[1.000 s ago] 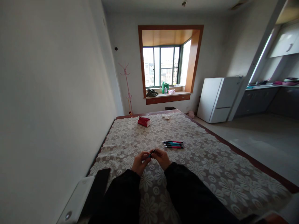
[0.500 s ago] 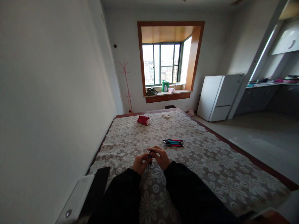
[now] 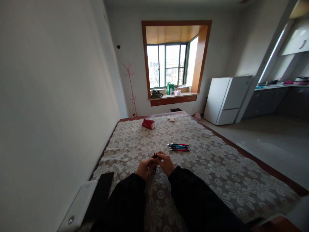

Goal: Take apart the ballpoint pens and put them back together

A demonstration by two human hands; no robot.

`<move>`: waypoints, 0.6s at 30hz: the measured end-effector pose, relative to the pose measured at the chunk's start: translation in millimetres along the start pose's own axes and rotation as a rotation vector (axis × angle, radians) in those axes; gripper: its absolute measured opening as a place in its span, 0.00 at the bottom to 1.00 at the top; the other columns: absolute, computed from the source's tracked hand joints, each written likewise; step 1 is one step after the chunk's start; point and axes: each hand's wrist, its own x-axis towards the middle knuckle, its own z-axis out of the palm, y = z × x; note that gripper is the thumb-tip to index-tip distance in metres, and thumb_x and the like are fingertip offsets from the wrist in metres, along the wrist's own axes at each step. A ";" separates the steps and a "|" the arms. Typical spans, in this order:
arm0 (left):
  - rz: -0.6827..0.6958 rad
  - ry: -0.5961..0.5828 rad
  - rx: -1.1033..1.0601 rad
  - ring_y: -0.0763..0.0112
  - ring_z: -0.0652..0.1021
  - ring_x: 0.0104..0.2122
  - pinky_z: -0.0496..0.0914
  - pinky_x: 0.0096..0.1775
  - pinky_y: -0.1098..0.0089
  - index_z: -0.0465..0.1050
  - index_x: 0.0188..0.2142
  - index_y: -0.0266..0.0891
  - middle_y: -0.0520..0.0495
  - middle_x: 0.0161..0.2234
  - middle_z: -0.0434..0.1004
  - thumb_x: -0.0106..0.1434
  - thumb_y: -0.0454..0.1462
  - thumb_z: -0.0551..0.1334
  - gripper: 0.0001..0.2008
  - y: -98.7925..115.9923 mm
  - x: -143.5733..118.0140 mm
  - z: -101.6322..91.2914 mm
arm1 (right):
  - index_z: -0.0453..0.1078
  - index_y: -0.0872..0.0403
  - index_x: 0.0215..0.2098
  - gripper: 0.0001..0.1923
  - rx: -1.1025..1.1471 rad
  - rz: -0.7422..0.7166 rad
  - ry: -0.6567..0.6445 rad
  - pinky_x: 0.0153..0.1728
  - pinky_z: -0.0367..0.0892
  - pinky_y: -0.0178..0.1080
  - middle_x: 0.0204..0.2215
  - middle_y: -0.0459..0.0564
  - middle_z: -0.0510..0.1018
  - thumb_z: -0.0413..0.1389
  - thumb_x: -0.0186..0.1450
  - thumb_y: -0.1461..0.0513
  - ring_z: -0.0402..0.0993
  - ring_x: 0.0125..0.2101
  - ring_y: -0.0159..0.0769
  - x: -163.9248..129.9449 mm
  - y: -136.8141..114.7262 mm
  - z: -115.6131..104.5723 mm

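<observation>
My left hand (image 3: 145, 168) and my right hand (image 3: 165, 162) meet above the near middle of the tablecloth. Fingertips of both are closed around a small black thing (image 3: 155, 156). Two short pointed tips stick up from it, and a dark part shows below the fingers; its kind is too small and dark to make out. Beyond my right hand, to the right, several pens (image 3: 179, 147) with black, red and blue barrels lie side by side on the cloth.
The table wears a flowered cloth (image 3: 207, 161). Farther back lie a red packet (image 3: 148, 124) and a crumpled white piece (image 3: 172, 119). At near left are a white device (image 3: 78, 206) and a flat black object (image 3: 102, 190), close to the wall.
My fingers have shifted slightly around the black thing; its pointed tips now stand up above them, where a rounded dark shape showed before. The pens have stayed put.
</observation>
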 end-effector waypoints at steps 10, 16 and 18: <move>-0.014 0.010 0.005 0.66 0.80 0.34 0.74 0.37 0.70 0.77 0.44 0.40 0.49 0.34 0.82 0.62 0.42 0.59 0.14 -2.8 -1.1 1.0 | 0.78 0.52 0.36 0.12 -0.007 -0.031 0.004 0.30 0.64 0.36 0.31 0.49 0.74 0.58 0.63 0.54 0.67 0.28 0.33 -1.3 -7.5 0.7; -0.007 0.022 0.056 0.65 0.80 0.35 0.74 0.38 0.68 0.78 0.44 0.42 0.49 0.35 0.82 0.61 0.42 0.59 0.14 2.4 -0.8 0.8 | 0.78 0.51 0.36 0.10 -0.015 -0.006 0.018 0.30 0.63 0.35 0.29 0.48 0.73 0.58 0.63 0.55 0.67 0.29 0.33 -0.6 -4.3 1.5; 0.006 0.028 0.067 0.66 0.80 0.33 0.74 0.38 0.68 0.78 0.43 0.42 0.49 0.34 0.82 0.62 0.43 0.59 0.14 4.5 -0.9 0.5 | 0.78 0.51 0.36 0.10 -0.002 -0.007 0.017 0.30 0.63 0.35 0.30 0.48 0.74 0.57 0.63 0.56 0.68 0.30 0.33 -0.3 -3.5 1.2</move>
